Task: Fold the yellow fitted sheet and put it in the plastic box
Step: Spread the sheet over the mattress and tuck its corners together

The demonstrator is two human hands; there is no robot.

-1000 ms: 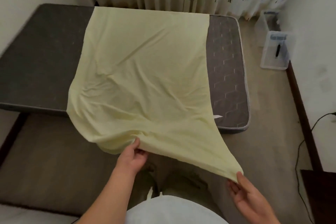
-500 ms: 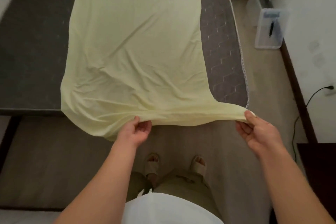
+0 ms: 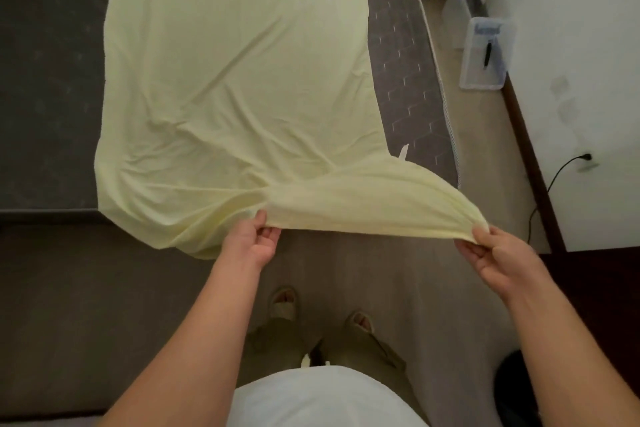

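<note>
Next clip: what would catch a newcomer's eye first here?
The yellow fitted sheet spread over the dark mattress fills the middle. At its near edge the left hand and right hand each pinch the fabric, which is stretched taut between them. A clear plastic box stands on the floor by the right wall.

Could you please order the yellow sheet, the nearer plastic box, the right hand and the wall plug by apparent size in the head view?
1. yellow sheet
2. right hand and nearer plastic box look about alike; the hand is nearer the camera, so unranked
3. wall plug
</note>
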